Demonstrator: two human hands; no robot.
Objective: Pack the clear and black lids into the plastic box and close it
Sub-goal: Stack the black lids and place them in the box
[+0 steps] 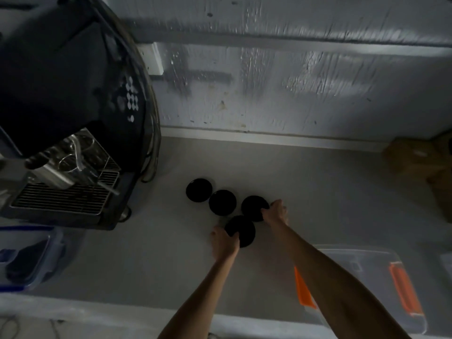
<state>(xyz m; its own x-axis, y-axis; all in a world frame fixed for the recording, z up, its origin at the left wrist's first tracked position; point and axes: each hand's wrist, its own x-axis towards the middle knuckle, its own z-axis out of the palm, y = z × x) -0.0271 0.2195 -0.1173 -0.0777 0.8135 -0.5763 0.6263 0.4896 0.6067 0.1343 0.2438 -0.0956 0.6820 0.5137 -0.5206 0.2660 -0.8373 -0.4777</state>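
Several round black lids lie close together on the grey counter (146, 253). My left hand (225, 242) grips the left edge of the nearest black lid (241, 231). My right hand (275, 212) grips the right edge of the black lid (254, 206) just behind it. Two more black lids (222, 202) (199, 190) lie untouched to the left. A clear plastic box with orange latches (367, 272) stands at the front right, partly hidden by my right forearm. No clear lids can be made out in the dim light.
A dark coffee machine with a metal drip grate (63, 199) fills the left side. A clear container with blue clips (27, 260) sits at the front left. Brown paper bags (420, 157) stand at the back right. A stained wall (293, 94) closes the back of the counter.
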